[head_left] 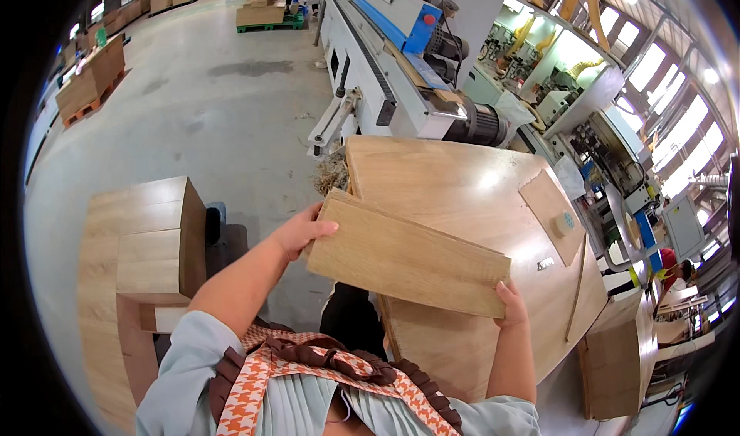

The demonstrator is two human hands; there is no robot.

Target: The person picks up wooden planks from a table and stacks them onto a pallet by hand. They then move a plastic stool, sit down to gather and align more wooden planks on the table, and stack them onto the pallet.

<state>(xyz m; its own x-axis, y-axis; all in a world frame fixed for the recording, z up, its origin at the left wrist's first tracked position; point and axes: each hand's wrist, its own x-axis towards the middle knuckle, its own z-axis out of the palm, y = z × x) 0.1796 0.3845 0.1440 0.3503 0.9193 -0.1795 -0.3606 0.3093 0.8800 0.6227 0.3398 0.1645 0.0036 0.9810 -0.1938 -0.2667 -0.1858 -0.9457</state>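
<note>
– While the left hand [294, 234] and right hand [512, 307] are clamping opposite short ends, where are the boards [408, 255] lying?

– They are slanting over the left edge of the worktop [443, 168]; whether they are touching it, the view is not settling.

– How are they probably handling?

– Being thin, apparently stacked wood, they are likely behaving stiffly and weighing little, with smooth faces risking slip between layers. Both short ends are offering a balanced hold.

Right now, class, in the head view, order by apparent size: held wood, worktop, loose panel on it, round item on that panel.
Worktop
Held wood
Loose panel
Round item
Nearness may enlarge the held wood.
</note>
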